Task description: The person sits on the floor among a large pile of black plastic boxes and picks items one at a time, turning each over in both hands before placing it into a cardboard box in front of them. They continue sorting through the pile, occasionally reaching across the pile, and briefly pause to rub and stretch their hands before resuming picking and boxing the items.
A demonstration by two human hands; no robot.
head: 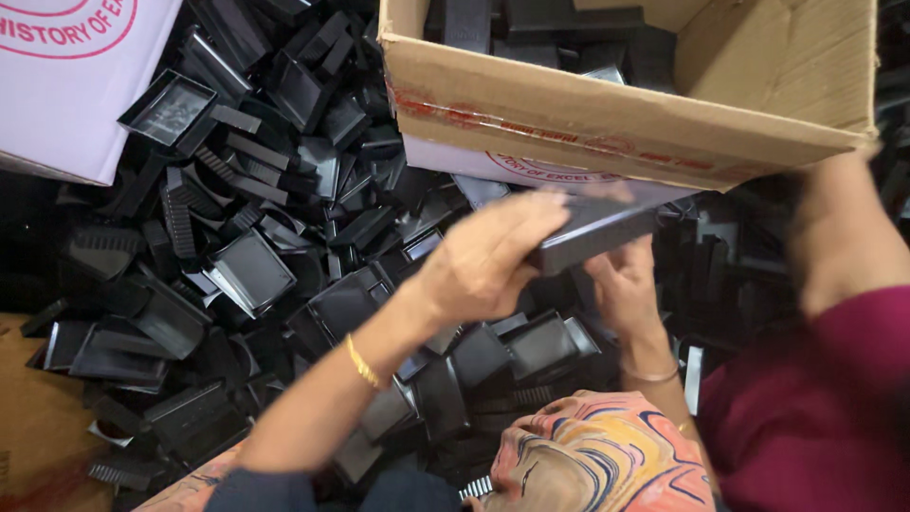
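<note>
Both hands meet around a stack of black plastic trays (592, 237), held up just under the near edge of a tilted cardboard box (607, 114). The left hand (488, 256) lies over the stack's top and near end, fingers clenched on it; the right hand (626, 284) cups it from below, also grasping it. The box holds more black pieces. Beneath the hands, a heap of loose black trays (251, 270) spreads across the floor. A white carton (76, 85) stands at the heap's far left edge. Another person's maroon sleeve (815, 408) comes in at the right.
</note>
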